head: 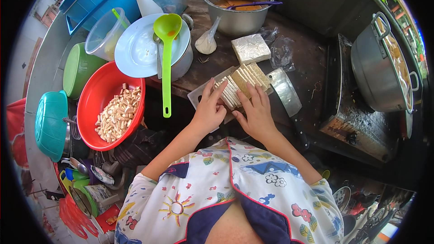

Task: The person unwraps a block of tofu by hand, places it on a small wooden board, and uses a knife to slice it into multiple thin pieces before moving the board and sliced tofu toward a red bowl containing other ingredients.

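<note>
Sliced pale tempeh (230, 95) lies on a whitish cutting board (196, 99), with more slices and a larger piece (258, 74) just behind and to the right. My left hand (211, 108) rests its fingertips on the left side of the slices, thumb bent in. Over their right side spread the fingers of my right hand (255, 113), also touching the slices. A cleaver (286, 91) with a black handle lies right of the board. Behind it sits a wrapped block (251, 49). At the left, a red basin (89, 108) holds many small cut pieces (118, 113).
A metal pot (234, 23) of orange sauce stands at the back, a purple utensil across it. A green ladle (167, 61) lies on a pale blue plate (129, 54). On the right, a large pot (376, 71) sits on a stove (359, 128). A knotted bag (206, 42) stands mid-table.
</note>
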Demonstrator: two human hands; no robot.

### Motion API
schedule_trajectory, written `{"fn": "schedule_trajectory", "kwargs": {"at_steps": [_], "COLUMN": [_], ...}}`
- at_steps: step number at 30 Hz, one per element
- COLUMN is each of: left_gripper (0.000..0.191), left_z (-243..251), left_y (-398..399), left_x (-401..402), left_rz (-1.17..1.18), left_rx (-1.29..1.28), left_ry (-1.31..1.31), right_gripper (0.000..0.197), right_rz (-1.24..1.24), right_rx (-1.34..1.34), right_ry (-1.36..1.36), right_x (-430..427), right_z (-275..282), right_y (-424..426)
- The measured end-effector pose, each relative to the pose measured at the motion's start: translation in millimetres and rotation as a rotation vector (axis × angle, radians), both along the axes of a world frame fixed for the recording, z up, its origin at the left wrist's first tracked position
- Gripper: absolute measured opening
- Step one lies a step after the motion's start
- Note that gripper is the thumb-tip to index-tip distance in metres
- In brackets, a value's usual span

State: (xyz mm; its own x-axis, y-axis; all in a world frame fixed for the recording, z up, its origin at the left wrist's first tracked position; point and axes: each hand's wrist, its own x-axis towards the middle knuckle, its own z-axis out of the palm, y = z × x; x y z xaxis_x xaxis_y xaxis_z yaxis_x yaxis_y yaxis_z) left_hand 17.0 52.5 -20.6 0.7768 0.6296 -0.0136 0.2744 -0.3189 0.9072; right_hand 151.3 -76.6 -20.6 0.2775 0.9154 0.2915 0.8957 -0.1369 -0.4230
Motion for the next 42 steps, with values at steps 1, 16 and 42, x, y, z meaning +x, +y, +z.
{"fn": "schedule_trajectory", "kwargs": {"at_steps": [1,16,42], "left_gripper": [0.068,0.061,0.054], "left_z": [4,10,8], "left_y": [1,6,3], "left_x": [1,6,12], "left_rz": [-0.002,-0.154,-0.116], "left_rx": [0.000,0.513,0.532], "left_ry": [0.001,0.225,0.183], "right_gripper": [0.053,0.054,0.018], "right_rz": [-0.002,-0.084,-0.153], "right_rx": [0.000,0.021,0.046], "right_ry": [0.001,0.001,0.112], "right_x": [1,20,56], "right_z": [-1,-8,-13], "right_y": [-1,1,57]}}
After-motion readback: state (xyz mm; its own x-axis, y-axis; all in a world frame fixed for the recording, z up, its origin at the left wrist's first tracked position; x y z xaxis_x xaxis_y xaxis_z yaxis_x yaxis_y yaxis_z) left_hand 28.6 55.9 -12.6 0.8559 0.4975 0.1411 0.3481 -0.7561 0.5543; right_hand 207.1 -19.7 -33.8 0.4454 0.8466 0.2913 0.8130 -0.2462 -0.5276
